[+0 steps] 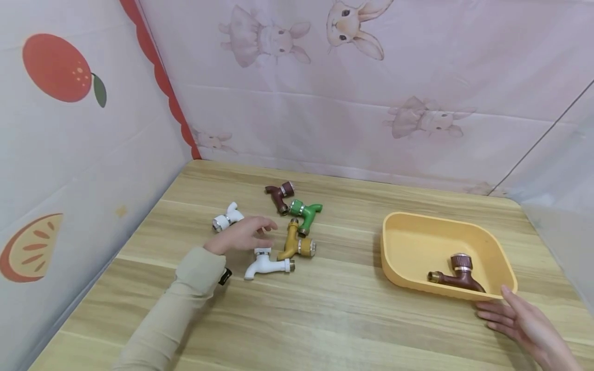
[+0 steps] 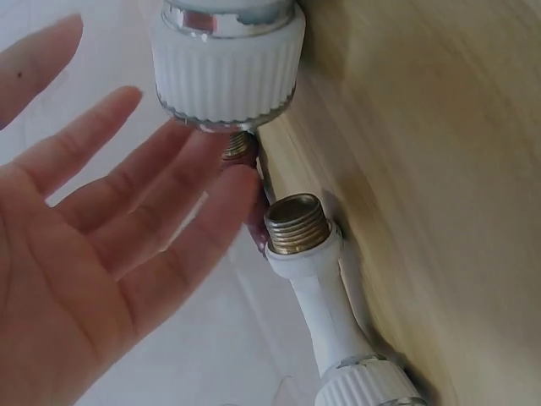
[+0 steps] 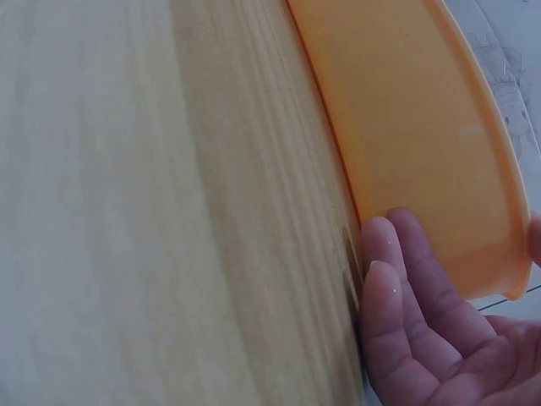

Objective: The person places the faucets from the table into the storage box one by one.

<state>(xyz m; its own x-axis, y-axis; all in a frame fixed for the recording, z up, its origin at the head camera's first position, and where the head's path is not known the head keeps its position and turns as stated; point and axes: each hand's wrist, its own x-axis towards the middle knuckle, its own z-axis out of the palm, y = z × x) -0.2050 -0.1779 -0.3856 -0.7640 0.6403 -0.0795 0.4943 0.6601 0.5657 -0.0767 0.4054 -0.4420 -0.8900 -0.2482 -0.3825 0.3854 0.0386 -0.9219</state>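
My left hand [image 1: 243,234] hovers with spread, relaxed fingers between two white faucets and holds nothing. The nearer white faucet [image 1: 266,265] lies just below its fingers; the other white faucet [image 1: 227,217] is partly hidden behind the hand. In the left wrist view, a ribbed white knob [image 2: 228,72] hangs close beside the fingertips. To the hand's right are a mustard-yellow faucet [image 1: 291,242], a green faucet [image 1: 307,214] and a maroon faucet [image 1: 280,197]. My right hand [image 1: 526,319] grips a yellow plastic basin [image 1: 417,226] at its near right corner, thumb at the rim, fingers against the outer wall [image 3: 423,152].
Inside the basin lies another maroon faucet [image 1: 459,275], knob upward. Everything rests on a wood-grain table [image 1: 334,319]. A fruit-print sheet [image 1: 93,154] stands along the left side, and a rabbit-print sheet [image 1: 325,129] along the back.
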